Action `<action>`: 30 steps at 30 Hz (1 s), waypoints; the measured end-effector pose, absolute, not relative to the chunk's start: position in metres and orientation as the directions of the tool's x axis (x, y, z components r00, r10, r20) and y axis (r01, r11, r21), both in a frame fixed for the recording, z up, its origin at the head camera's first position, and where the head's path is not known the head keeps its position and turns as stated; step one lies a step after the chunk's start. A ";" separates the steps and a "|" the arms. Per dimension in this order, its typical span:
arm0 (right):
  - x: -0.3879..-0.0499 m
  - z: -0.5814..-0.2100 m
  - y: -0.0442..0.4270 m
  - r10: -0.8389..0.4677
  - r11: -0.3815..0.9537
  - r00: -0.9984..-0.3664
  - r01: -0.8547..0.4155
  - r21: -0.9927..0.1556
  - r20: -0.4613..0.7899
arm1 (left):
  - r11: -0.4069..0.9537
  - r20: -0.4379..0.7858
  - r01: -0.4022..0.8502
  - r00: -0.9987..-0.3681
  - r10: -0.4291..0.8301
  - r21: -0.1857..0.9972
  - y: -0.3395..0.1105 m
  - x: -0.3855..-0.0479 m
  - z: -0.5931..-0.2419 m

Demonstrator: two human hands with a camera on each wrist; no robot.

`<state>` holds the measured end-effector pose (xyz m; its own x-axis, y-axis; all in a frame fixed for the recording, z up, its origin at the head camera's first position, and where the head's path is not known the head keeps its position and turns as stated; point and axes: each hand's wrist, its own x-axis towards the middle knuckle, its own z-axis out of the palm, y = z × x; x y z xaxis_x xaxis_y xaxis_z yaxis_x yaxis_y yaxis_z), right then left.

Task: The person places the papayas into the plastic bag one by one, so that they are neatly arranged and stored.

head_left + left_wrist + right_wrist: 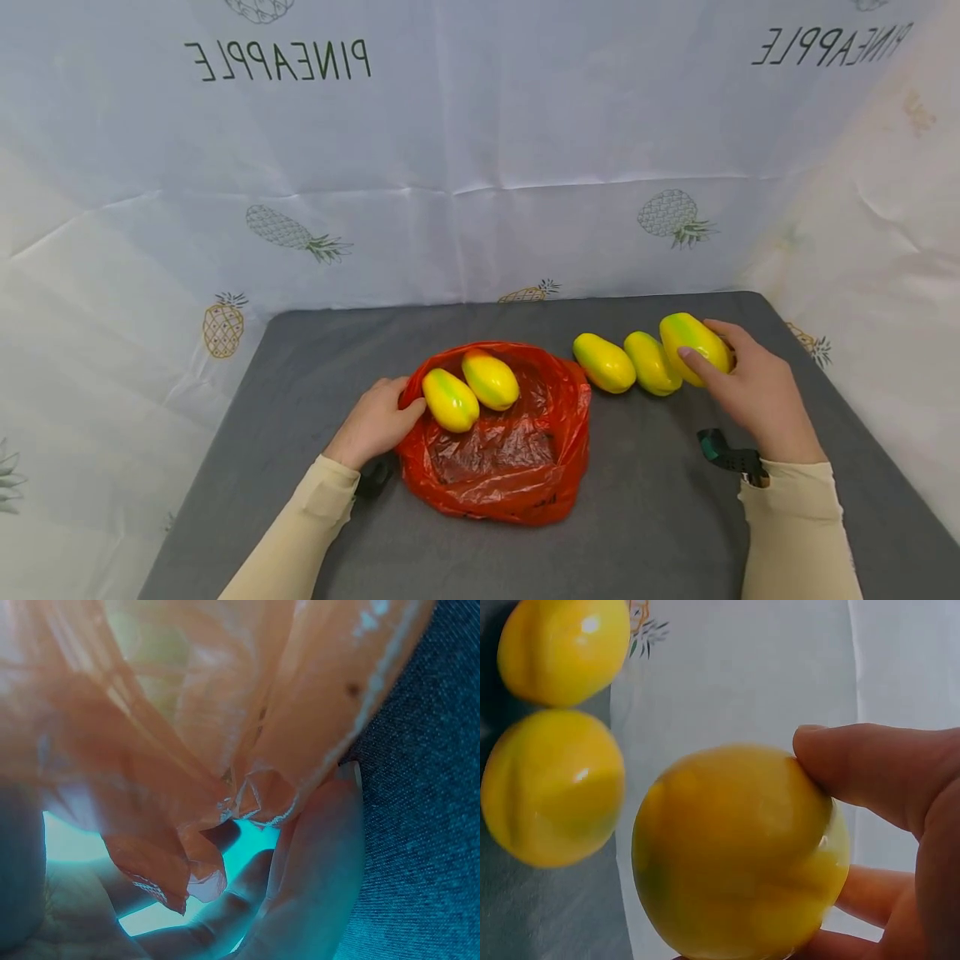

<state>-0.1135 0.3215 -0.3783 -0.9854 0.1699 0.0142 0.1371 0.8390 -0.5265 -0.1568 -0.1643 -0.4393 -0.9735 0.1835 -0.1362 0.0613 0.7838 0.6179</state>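
Note:
A red plastic bag (498,492) lies with its mouth spread open on the table, two yellow papayas (451,401) inside its left part. My left hand (381,422) holds the bag's left rim; in the left wrist view, the thin plastic (150,772) hangs between thumb and fingers. At the right, my right hand (765,390) grips a smooth yellow papaya (693,343) with a green streak, thumb on the near side. The right wrist view shows this held papaya (735,855) above the table level. Two more papayas (603,363) lie side by side between it and the bag.
The dark grey table (637,517) ends at a white cloth backdrop (465,242) printed with pineapples. A dark green and black device (723,452) sits at my right wrist, and a black one (372,478) at the left wrist.

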 end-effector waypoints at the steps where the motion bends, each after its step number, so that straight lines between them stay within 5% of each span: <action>1: -0.113 -0.377 0.319 0.162 0.841 -0.987 0.127 -0.527 0.020 | 0.785 -0.136 0.063 -0.973 0.185 0.617 -0.164 -0.157 -0.440; 30: -0.110 -0.365 0.262 0.009 0.864 -0.997 -0.028 -0.502 0.071 | 0.775 -0.120 0.071 -0.975 0.187 0.628 -0.164 -0.156 -0.442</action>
<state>-0.1103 0.2617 -0.3649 -0.9974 0.0086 0.0712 -0.0284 0.8642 -0.5023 -0.1565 -0.1636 -0.4416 -0.9751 0.1866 -0.1197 0.0712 0.7750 0.6280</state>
